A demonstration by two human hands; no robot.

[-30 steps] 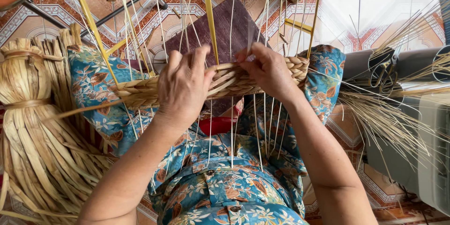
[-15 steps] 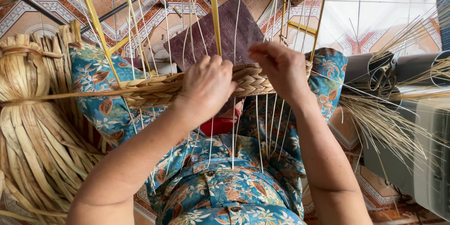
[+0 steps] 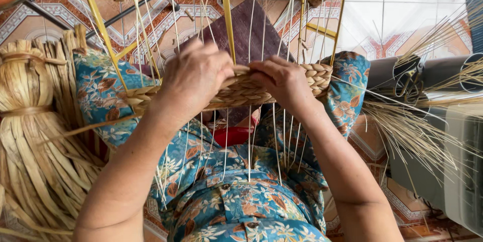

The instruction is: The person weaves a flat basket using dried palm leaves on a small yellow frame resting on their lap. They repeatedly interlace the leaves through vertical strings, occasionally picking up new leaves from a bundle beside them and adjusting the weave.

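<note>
Left hand (image 3: 193,78): fingers curled over the top edge of the woven band (image 3: 241,88), closed on the plaited straw near its middle; knuckles face the camera, fingertips hidden behind the weave. Right hand (image 3: 284,83): also clamped on the band, just beside the left, fingers bent and pinching the plait at its upper edge. The two hands nearly touch at the centre of the band.

Woven band: pale tan, thick braided rows, running roughly level across the middle of the view, from near the left knee to the right knee. It sits across the person's lap, held up off the clothing.

Thin pale upright strands (image 3: 251,136) pass through the band, continuing above it toward the top of the frame and hanging loose below it over the lap. Several yellow stakes (image 3: 227,15) rise among them, wider and brighter than the strands.

Behind the band: a dark purple flat board (image 3: 251,28), tilted, partly hidden by hands and strands.

Clothing: blue floral garment (image 3: 236,201) covering lap and both knees.

Left of the person: a tied bundle of broad dried straw (image 3: 30,136), standing against the leg. Right: loose fine straw stalks (image 3: 417,126) fanned out over a grey object. Floor: patterned tile (image 3: 402,15).
</note>
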